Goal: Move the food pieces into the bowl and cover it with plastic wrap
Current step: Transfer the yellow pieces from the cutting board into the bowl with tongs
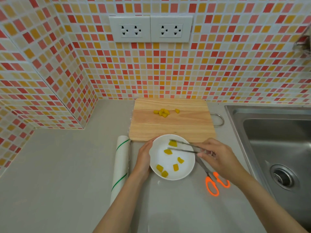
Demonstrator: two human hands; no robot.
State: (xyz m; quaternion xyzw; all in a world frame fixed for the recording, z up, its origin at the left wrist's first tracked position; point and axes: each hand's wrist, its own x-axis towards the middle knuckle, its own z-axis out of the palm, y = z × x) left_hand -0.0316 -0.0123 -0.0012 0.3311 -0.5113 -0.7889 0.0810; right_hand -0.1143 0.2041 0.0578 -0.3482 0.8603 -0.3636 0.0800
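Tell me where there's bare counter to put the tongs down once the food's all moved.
Widest bare patch: the grey counter left of the plastic wrap roll, up to the tiled wall. The near edge between the forearms is free too. Crowded: right of the bowl, where the scissors lie beside the sink.

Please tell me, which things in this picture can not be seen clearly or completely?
- Scissors, head view: the blades pass under the right hand, so their tips are hidden.
- Tongs: the handle end is covered by the same hand.
- Bowl: its left rim is behind the left hand.
- Plastic wrap roll: its near end is behind the left forearm.
- Object at the upper right edge: cut off and blurred, cannot be identified.
- Sink: cut off by the right edge.
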